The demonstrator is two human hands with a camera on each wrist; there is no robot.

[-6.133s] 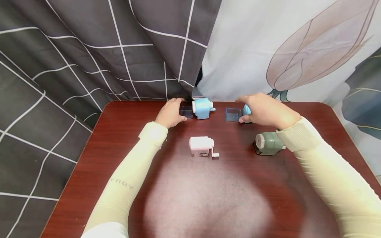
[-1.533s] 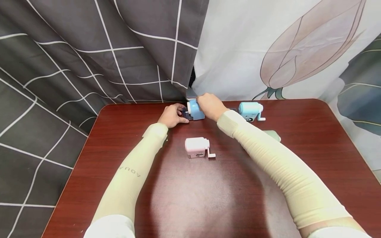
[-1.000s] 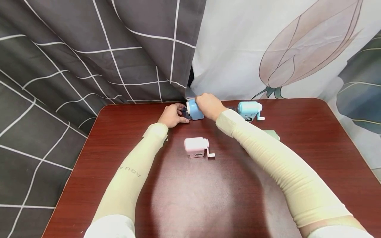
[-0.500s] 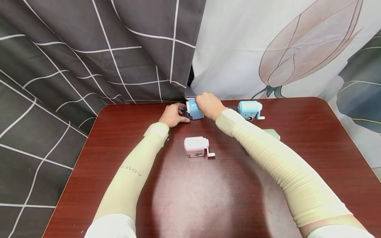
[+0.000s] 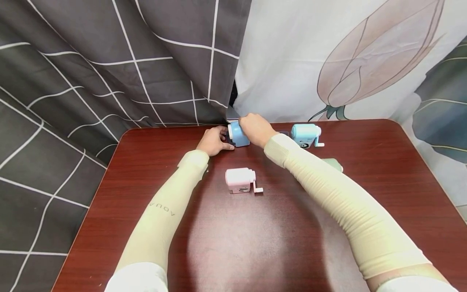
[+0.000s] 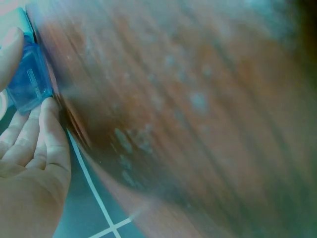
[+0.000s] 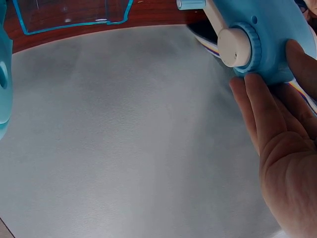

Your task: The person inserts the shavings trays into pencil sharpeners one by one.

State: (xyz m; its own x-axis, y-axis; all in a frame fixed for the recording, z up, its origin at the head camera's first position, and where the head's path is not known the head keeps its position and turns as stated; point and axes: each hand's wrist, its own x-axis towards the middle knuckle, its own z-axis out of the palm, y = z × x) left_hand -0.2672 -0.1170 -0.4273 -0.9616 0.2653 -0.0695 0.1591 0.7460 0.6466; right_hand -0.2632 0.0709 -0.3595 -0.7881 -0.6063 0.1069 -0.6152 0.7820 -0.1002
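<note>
At the table's back edge my right hand (image 5: pixel 257 130) grips a blue hand-crank pencil sharpener (image 5: pixel 239 134), thumb on one side and fingers on the other in the right wrist view. The sharpener's cream crank (image 7: pixel 234 47) points away from the palm. My left hand (image 5: pixel 211 141) holds a translucent blue shavings drawer (image 6: pixel 32 77) between thumb and fingers, right at the sharpener's left side. In the head view the drawer looks dark and mostly hides behind the fingers.
A turquoise sharpener (image 5: pixel 305 134) stands to the right, with a clear drawer (image 7: pixel 74 12) beside it. Nearer stands a pink sharpener (image 5: pixel 240 179). The right sleeve partly covers a green sharpener (image 5: pixel 333 164). Curtains (image 5: pixel 164 73) hang close behind the table.
Earlier my right hand was at the turquoise sharpener; now it grips the blue one. Over the last second my left hand has edged right, and less of the drawer shows outside the sharpener.
</note>
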